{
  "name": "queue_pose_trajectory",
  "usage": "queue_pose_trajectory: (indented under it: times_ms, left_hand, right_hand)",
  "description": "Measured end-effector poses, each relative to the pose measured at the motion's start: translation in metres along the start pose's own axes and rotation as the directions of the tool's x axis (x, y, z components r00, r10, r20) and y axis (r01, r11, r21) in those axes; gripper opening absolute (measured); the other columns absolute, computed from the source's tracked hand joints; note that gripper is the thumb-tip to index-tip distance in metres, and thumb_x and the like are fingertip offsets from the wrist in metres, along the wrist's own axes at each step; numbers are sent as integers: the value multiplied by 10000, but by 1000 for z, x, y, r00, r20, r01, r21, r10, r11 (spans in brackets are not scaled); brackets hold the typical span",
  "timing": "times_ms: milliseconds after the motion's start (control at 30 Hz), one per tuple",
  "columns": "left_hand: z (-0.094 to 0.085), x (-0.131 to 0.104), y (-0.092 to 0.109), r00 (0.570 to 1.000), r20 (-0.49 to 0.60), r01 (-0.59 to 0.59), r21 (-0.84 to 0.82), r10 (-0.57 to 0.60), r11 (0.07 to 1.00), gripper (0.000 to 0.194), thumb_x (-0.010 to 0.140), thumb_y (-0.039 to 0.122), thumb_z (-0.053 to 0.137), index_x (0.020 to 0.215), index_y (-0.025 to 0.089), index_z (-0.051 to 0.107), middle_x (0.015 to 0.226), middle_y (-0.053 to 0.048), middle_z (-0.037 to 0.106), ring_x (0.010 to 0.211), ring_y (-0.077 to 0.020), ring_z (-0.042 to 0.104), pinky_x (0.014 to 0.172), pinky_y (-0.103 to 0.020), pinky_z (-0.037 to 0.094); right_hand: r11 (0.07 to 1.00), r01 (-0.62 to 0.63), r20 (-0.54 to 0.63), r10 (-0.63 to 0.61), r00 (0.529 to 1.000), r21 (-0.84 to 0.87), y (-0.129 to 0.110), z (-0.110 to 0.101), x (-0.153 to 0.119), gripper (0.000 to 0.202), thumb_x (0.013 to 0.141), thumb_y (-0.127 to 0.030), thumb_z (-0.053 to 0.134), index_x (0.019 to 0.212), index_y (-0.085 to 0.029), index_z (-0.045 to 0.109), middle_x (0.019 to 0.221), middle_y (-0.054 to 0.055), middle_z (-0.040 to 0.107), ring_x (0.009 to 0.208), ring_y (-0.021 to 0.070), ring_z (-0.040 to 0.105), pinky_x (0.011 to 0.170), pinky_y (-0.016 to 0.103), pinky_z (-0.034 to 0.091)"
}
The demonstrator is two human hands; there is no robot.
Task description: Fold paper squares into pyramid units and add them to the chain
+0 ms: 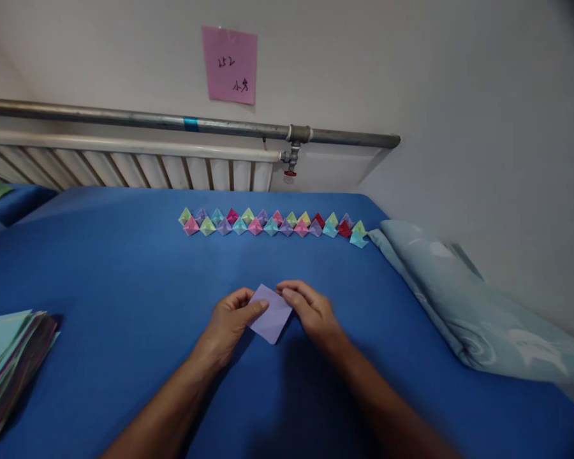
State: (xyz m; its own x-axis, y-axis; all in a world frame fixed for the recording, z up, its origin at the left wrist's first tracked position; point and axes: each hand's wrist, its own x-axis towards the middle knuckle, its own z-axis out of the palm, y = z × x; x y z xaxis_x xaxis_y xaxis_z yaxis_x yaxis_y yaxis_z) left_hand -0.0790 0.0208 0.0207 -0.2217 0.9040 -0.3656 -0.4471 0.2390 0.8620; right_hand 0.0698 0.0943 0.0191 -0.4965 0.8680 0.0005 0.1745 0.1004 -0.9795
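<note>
A small lavender square of folded origami paper (273, 319) is held up over the blue surface, turned so that one corner points away from me. My left hand (234, 319) grips its left corner, thumb flat on top and fingers curled behind. At the right corner, my right hand (313, 309) pinches the edge between thumb and fingers. Beyond my hands, two rows of small folded paper boats (271, 226) in pink, green, purple, blue, yellow and red run across the far part of the surface.
A stack of coloured paper (9, 363) lies at the left on the blue cover (124, 274). Along the right edge rests a folded pale-green cloth (459, 299). Behind are a white radiator (172, 169), a metal pipe (124, 118) and a pink note (230, 67) on the wall.
</note>
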Motion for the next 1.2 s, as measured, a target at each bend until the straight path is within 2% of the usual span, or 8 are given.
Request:
queue_pose_trajectory:
  times_ms: [100,200,433,567,867,1067,1133,1200]
  left_hand:
    - [2,-3,-2,1000,4,-17,72,17,997,335,593,409,806,677,147,616,582,16,591,526,-92,517,524,-211,375]
    - [2,-3,-2,999,20,-39,104,37,994,329,644,441,764,693,150,619,586,21,566,527,-85,486,529,-211,357]
    - [-1,-2,0,985,29,-167,347,167,923,330,731,489,662,679,165,632,563,27,502,514,-87,411,485,-209,294]
    - [-3,-2,1,977,-5,-195,390,214,900,327,741,473,649,627,171,596,552,35,475,507,-85,394,475,-211,288]
    - [-5,3,3,984,61,-175,303,165,937,331,726,470,671,633,163,589,534,19,534,482,-92,475,494,-224,369]
    - [-14,8,4,999,28,-38,288,32,957,292,658,420,731,679,162,595,511,27,551,399,-83,463,442,-223,362]
    - [-20,9,5,1000,25,-2,341,-7,940,257,646,380,740,719,165,621,492,47,520,383,-82,436,419,-215,318]
    - [-25,8,7,1000,-3,-6,463,9,886,209,635,317,747,755,172,656,463,59,479,386,-92,405,424,-222,269]
  right_hand:
    - [999,-41,113,44,993,-30,-6,4,-4,232,773,-417,620,802,-189,643,697,-12,600,661,131,543,617,250,421]
    - [995,-95,144,90,985,31,-6,6,-5,254,772,-433,610,712,-187,587,629,-34,534,600,107,489,574,235,380]
    - [990,-141,225,130,966,32,-4,10,-5,270,749,-421,621,648,-185,540,598,-50,476,564,86,422,539,222,325]
    - [975,-206,267,178,947,81,-4,11,-5,237,720,-396,642,673,-177,565,612,-46,506,563,82,436,542,222,328]
    - [964,-230,102,217,971,134,3,7,1,257,693,-426,642,663,-190,544,567,-47,516,516,82,443,510,226,335]
    - [976,-182,106,170,980,117,4,5,1,253,696,-317,624,922,-216,572,504,-101,405,466,84,389,489,218,317]
    - [987,-159,146,152,978,36,6,6,0,188,719,-274,588,898,-214,599,514,-89,416,484,86,399,499,218,318]
    - [984,-162,201,174,964,-74,7,6,-1,108,737,-241,552,809,-202,621,561,-60,485,516,88,423,511,221,319]
